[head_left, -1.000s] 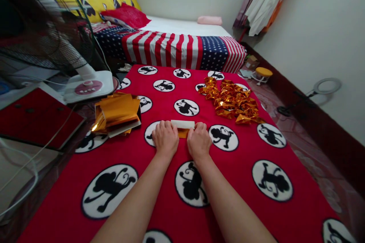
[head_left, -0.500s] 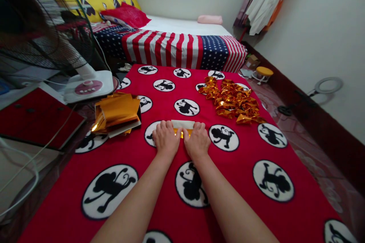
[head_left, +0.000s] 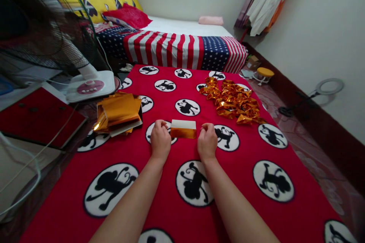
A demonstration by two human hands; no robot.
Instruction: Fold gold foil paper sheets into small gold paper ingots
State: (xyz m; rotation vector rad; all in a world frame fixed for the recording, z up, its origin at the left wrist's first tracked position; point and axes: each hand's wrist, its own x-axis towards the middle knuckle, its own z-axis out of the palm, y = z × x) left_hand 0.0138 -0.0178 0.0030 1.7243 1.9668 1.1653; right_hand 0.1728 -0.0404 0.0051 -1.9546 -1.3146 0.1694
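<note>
The left hand (head_left: 160, 138) and right hand (head_left: 207, 140), curled closed, flank one folded foil sheet (head_left: 183, 129). One foil-paper stack (head_left: 121, 110) and one folded-foil heap (head_left: 232, 100) lie nearby.

Both forearms reach forward, left hand (head_left: 160, 140) and right hand (head_left: 207, 141) loosely curled, apart.
</note>
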